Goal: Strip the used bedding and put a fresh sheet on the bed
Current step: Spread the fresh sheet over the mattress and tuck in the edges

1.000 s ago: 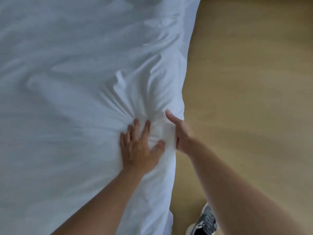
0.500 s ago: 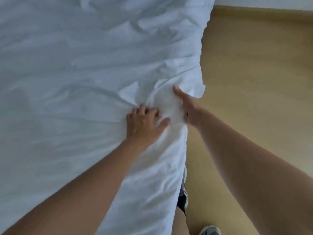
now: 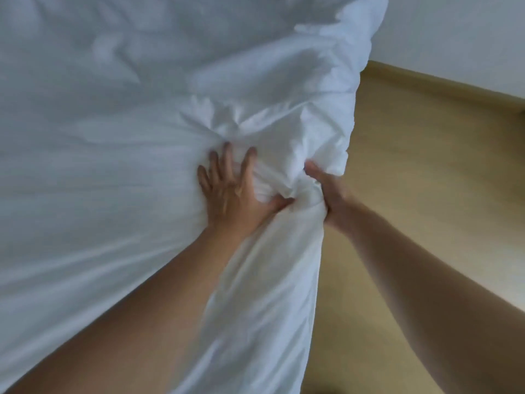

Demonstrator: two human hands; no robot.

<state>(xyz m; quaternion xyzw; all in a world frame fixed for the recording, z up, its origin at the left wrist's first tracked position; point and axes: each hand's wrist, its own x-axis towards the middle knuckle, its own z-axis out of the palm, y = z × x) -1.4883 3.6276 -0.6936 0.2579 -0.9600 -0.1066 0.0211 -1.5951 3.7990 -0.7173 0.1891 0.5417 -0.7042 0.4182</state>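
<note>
Bedding, white and creased, covers the bed across the left and middle of the frame, its edge hanging toward the floor at right. Right grip is clenched on a bunch of it at the bed's edge, thumb over the top, fingers hidden behind the cloth. Left grip lies spread flat on the bedding just beside that bunch, pressing down, thumb pushed against the gathered folds; it grasps nothing that I can see.

The step looks like gathering cloth at the edge to strip it. To do it well, I judge the left should take a handful too, so both pull together, up and off the bed rather than along it. Gather more slack first, since a small bunch may slip out. Whether the corner at upper right is tucked under cannot be told, so pull steadily.
</note>
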